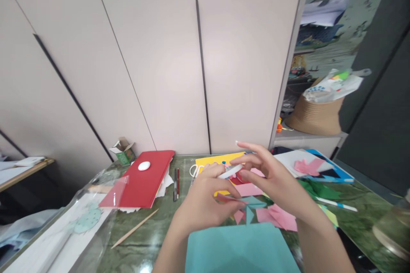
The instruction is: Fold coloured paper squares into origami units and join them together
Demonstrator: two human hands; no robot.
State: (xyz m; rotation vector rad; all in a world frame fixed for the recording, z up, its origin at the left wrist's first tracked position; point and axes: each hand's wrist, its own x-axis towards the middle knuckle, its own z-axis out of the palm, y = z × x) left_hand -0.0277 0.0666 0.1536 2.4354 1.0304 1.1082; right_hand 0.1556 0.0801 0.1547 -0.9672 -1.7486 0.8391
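Observation:
A white ring, like a roll of tape (230, 171), is held between my two hands above the table. My left hand (208, 198) is curled round its left side, and a small pink paper piece (226, 198) sits between the thumb and fingers. The thumb and middle fingers of my right hand (262, 170) are at the ring's right end, with the index finger stretched out. Below my hands lies a teal sheet (240, 249), with teal paper cuttings (253, 202) just beyond it. Pink paper scraps (278, 216) lie beside them.
On the green table (144, 239) at the left are a red folder (144, 179), a wooden stick (135, 228), two pens (177, 184) and a plastic sleeve (86, 217). Yellow paper (205, 161) lies behind my hands. A blue-and-white pad (344, 173) and a marker (336, 204) are at the right.

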